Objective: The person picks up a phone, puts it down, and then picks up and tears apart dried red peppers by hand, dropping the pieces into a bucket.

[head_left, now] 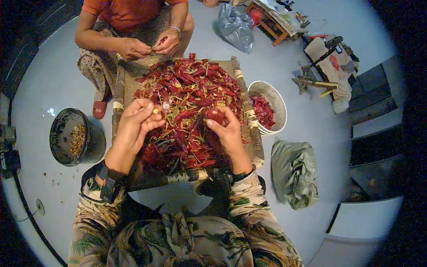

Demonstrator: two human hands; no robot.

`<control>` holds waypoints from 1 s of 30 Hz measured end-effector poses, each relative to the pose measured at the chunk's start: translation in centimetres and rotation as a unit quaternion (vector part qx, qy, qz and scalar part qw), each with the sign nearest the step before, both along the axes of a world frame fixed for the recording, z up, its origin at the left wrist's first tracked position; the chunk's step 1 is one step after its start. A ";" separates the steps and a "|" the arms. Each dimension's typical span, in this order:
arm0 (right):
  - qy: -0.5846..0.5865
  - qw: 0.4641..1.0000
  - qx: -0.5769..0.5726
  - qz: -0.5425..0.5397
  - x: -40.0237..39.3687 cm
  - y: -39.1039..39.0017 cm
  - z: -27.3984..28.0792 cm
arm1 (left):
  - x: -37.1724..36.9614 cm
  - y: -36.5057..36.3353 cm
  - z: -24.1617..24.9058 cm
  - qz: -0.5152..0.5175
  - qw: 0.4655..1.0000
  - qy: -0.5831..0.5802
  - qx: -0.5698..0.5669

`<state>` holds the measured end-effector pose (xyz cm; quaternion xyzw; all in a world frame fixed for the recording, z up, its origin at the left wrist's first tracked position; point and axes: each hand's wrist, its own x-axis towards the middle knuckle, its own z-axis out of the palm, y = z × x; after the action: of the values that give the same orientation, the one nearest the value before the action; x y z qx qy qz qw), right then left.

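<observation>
A heap of dried red chilies, mixed with pale stems, covers the woven top of a low wooden-framed stand. Over the left side of the heap, my left hand pinches a small yellowish bit between thumb and fingers; its exact kind is too small to make out. My right hand is closed on a dried red chili, held just above the heap. The two hands are apart.
Across the stand, a person works with both hands over the far edge. A black bucket with stems stands left; a white bucket with red chilies stands right. A green sack and grey plastic bag lie on the floor.
</observation>
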<state>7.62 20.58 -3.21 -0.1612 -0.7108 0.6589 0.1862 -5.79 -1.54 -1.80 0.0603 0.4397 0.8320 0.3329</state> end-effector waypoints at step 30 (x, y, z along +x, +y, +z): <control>-0.069 0.873 0.477 -0.071 -3.8 3.5 -3.7 | 0.7 1.1 -0.9 -0.014 0.999 -0.014 -0.038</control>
<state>3.78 24.11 -6.96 -0.1485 -0.9363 0.2122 0.2373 -5.05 -0.44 -2.70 0.0419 0.4653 0.8110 0.3523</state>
